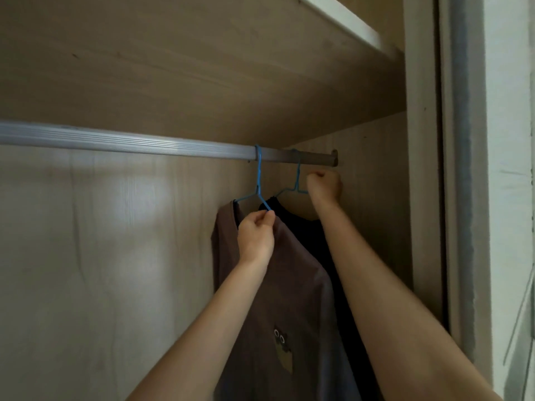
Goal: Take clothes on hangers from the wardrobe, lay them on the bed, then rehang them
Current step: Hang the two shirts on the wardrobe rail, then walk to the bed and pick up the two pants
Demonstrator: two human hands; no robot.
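— Head view first (the only one we have). Where do our hands sit?
— Both are raised inside the wardrobe (115,256), under the ribbed metal rail (144,141). Our left hand (256,235) pinches the sloping wire of the near hanger (258,178), a blue one, between thumb and curled fingers, right at the collar of the brown shirt (275,285).
— And that hanger's hook?
— It is over the rail, so the brown shirt hangs from it.
— The other side?
— Our right hand (324,186) is closed into a fist just below the rail's end. The blue wire of the far hanger (297,176) runs straight into it, so we read it as gripping that hanger. Its hook sits on the rail too, carrying a dark garment (304,227) that hangs just behind the brown shirt.
— Any writing we can read?
— Only a small print (280,345) low on the brown shirt, a cartoon figure with two round white eyes. It is too small for us to make out letters.
— Above us?
— A wooden shelf (202,68), just over the rail.
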